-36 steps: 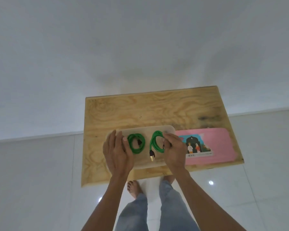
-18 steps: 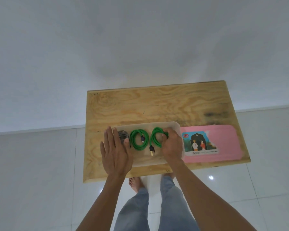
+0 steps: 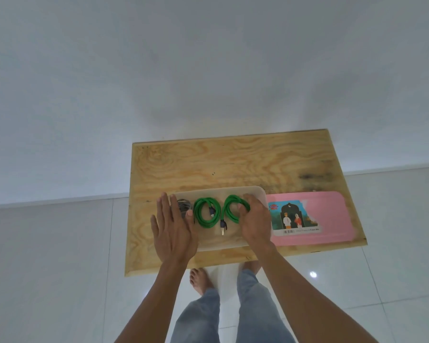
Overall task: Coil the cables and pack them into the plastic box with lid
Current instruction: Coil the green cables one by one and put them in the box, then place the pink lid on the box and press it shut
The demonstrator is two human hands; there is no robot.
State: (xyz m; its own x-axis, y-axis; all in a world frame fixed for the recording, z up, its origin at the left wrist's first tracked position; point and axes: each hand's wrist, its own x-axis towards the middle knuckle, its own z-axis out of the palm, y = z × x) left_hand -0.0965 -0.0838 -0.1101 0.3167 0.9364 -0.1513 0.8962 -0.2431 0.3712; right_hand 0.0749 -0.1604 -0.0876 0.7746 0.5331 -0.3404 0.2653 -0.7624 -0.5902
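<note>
A clear plastic box (image 3: 256, 191) lies near the front of the wooden table. Inside it are two coiled green cables: one coil (image 3: 206, 212) in the middle, another coil (image 3: 230, 206) to its right with a plug end (image 3: 223, 225) trailing toward me. A small grey coiled cable (image 3: 183, 206) sits at the box's left end. My right hand (image 3: 256, 222) grips the right green coil at its right side. My left hand (image 3: 172, 229) lies flat with fingers spread over the box's left end, its thumb beside the middle coil.
The pink lid (image 3: 332, 216) with a picture label lies flat on the table just right of the box. The wooden table (image 3: 233, 164) stands against a white wall. White floor tiles, my legs and bare feet show below the table's front edge.
My left hand slid left off the middle coil and flattened, uncovering the grey cable. My right hand stayed closed on the right green coil in the box.
</note>
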